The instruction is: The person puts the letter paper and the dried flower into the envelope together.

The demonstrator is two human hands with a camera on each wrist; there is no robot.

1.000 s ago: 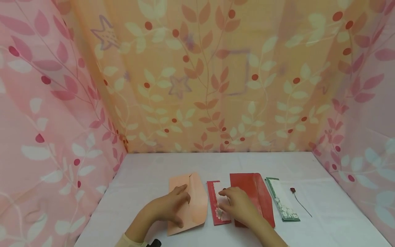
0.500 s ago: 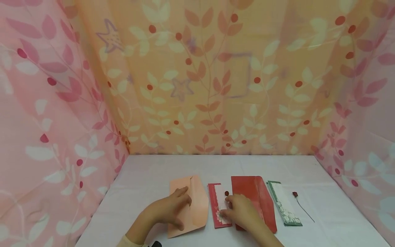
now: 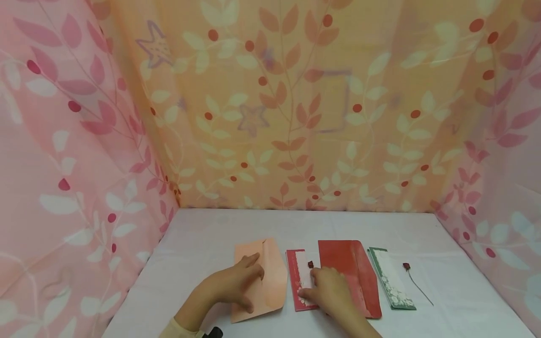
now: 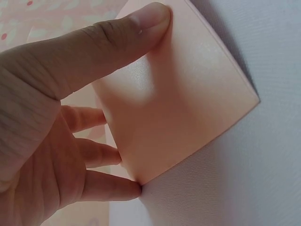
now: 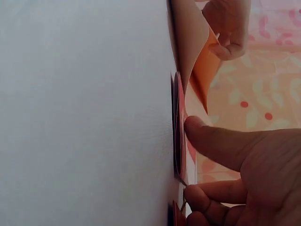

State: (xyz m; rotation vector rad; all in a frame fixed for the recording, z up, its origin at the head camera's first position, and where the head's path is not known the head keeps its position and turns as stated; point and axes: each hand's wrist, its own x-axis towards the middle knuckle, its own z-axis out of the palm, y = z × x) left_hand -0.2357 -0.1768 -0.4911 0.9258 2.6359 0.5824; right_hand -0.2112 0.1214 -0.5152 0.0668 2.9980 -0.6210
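Note:
My left hand holds a peach envelope on the white table. In the left wrist view its thumb lies on top and its fingers curl under the lifted edge of the envelope. My right hand pinches the near edge of a red card with white floral trim. In the right wrist view the thumb presses on the card and the fingers curl at its end. The peach envelope bends up beyond it.
A red envelope lies right of the red card, then a green card with white trim and a small dark rose on a thin stem. A tiny dark red piece sits by the red card. Leaf-patterned fabric walls enclose the table.
My right hand has drawn back toward me along the red card, uncovering its far half. The left hand stays on the peach envelope.

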